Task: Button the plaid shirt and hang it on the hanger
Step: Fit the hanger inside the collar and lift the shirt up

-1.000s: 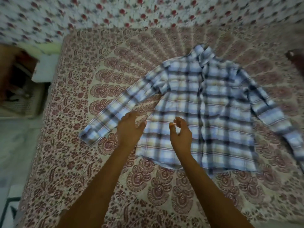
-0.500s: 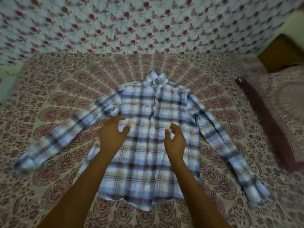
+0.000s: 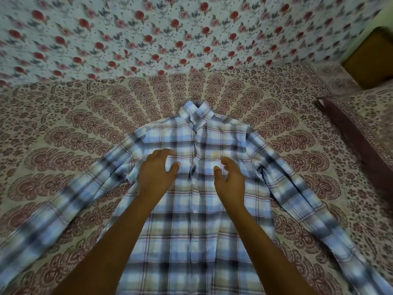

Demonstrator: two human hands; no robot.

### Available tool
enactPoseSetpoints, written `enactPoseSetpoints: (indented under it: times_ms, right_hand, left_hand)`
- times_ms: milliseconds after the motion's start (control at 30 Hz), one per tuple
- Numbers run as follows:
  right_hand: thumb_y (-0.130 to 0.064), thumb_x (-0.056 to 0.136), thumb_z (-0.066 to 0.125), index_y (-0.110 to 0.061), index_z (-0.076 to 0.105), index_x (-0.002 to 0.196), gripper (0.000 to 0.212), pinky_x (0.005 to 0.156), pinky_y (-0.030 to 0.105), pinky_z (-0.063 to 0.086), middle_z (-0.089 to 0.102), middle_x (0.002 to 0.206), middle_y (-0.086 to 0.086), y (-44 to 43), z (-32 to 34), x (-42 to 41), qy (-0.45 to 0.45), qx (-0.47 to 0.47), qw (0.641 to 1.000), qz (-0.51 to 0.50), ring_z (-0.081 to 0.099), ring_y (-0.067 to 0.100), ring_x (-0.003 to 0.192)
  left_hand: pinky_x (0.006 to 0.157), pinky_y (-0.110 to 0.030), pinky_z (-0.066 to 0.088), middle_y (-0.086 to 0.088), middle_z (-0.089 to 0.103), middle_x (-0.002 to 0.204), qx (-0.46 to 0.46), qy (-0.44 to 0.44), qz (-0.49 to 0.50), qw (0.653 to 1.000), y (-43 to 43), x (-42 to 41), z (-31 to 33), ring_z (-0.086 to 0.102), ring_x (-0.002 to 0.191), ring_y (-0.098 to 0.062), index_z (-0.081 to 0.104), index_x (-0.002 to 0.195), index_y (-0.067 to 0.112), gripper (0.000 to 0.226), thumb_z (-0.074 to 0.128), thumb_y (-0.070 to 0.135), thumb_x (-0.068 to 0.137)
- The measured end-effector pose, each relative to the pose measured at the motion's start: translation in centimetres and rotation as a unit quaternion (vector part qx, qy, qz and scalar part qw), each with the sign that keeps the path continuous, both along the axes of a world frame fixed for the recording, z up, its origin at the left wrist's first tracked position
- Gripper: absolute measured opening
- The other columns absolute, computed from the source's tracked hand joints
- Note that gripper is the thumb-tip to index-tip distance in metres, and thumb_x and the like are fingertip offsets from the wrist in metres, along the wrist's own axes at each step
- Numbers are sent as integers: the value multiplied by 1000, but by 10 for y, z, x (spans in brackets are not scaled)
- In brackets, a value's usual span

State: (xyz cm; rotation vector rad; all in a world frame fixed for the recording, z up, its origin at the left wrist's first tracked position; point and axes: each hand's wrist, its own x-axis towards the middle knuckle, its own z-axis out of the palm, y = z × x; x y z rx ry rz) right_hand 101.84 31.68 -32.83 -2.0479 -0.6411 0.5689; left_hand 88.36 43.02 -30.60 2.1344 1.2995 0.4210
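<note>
The blue, white and tan plaid shirt lies front up on the bed, collar away from me, both sleeves spread out to the sides. Its placket runs down the middle with white buttons showing. My left hand hovers over the chest left of the placket, fingers apart, holding nothing. My right hand is over the chest right of the placket, fingers curled and apart, also holding nothing. No hanger is in view.
The bed is covered by a red-and-cream patterned sheet. A floral cloth hangs behind it. A dark-edged pillow lies at the right, with a brown wooden headboard piece beyond it.
My view has swung right and closer, centring the shirt. Both hands have moved up from the hem area to the chest on either side of the placket.
</note>
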Motion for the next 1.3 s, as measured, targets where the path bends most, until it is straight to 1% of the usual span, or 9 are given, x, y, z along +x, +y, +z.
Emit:
enactPoseSetpoints:
  times_ms: [167, 333, 467, 700, 833, 967, 1067, 1200, 1300]
  right_hand:
    - [-19, 94, 52, -7, 50, 130, 38, 103, 34, 38, 54, 133, 10, 46, -39, 32, -37, -22, 999, 13, 49, 24, 124]
    - [-16, 93, 52, -4, 47, 132, 41, 106, 37, 35, 50, 136, 13, 101, -78, 65, -76, -28, 996, 34, 45, 28, 128]
    - [-17, 92, 53, -2, 42, 135, 47, 111, 40, 28, 44, 141, 17, 144, -100, 91, -139, -33, 988, 58, 37, 32, 133]
    - [-46, 88, 35, -2, 27, 143, 71, 114, 47, 19, 33, 146, 22, 211, -135, 142, -236, -150, 956, 85, 26, 36, 138]
    - [-43, 96, 37, -3, 18, 145, 66, 114, 47, 19, 34, 147, 22, 221, -148, 160, -186, -197, 956, 110, 29, 38, 136]
    - [-48, 97, 33, -6, 20, 146, 66, 115, 46, 19, 29, 150, 19, 214, -148, 163, -149, -195, 962, 121, 25, 36, 139]
    - [-50, 96, 31, -8, 22, 146, 65, 114, 44, 20, 28, 151, 17, 205, -135, 159, -105, -167, 974, 108, 24, 33, 139]
    - [-69, 87, 30, -9, 33, 140, 81, 110, 52, 26, 37, 144, 17, 190, -106, 145, -73, -119, 987, 75, 32, 35, 133]
    - [-80, 75, 36, -7, 36, 137, 95, 105, 56, 31, 40, 140, 18, 175, -76, 125, -42, -76, 996, 24, 36, 36, 129]
  left_hand:
    - [91, -40, 44, -13, 59, 122, -15, 18, -16, 1000, 55, 35, -46, 54, 111, -33, 59, 117, 10, 31, 61, 20, 88]
    - [95, -39, 41, -15, 58, 124, -86, -29, 66, 994, 111, 76, -92, 53, 115, -33, 59, 117, 8, 32, 60, 23, 89]
    - [100, -45, 39, -15, 53, 128, -32, -19, 107, 994, 155, 105, -122, 48, 120, -35, 54, 122, 12, 43, 60, 31, 84]
    - [109, -50, 30, -19, 40, 142, -55, 102, -13, 993, 230, 144, -164, 37, 131, -36, 26, 143, 11, 84, 63, 50, 77]
    - [96, -43, 43, -22, 54, 124, -88, 134, -40, 986, 245, 145, -182, 51, 114, -37, 45, 126, 1, 69, 72, 40, 76]
    - [88, -35, 42, -19, 61, 108, -54, 151, -49, 986, 243, 144, -173, 56, 104, -34, 60, 105, 5, 43, 74, 32, 75]
    - [89, -43, 43, -9, 52, 82, 27, 136, -49, 989, 221, 137, -156, 58, 93, -34, 53, 77, 16, 25, 73, 31, 73]
    - [70, -37, 41, -18, 56, 100, 92, 32, -44, 994, 181, 117, -143, 57, 91, -35, 58, 95, 8, 34, 73, 29, 72]
    - [59, -35, 38, -12, 60, 82, 128, -24, -35, 991, 151, 98, -129, 55, 72, -29, 56, 95, 9, 37, 69, 32, 70]
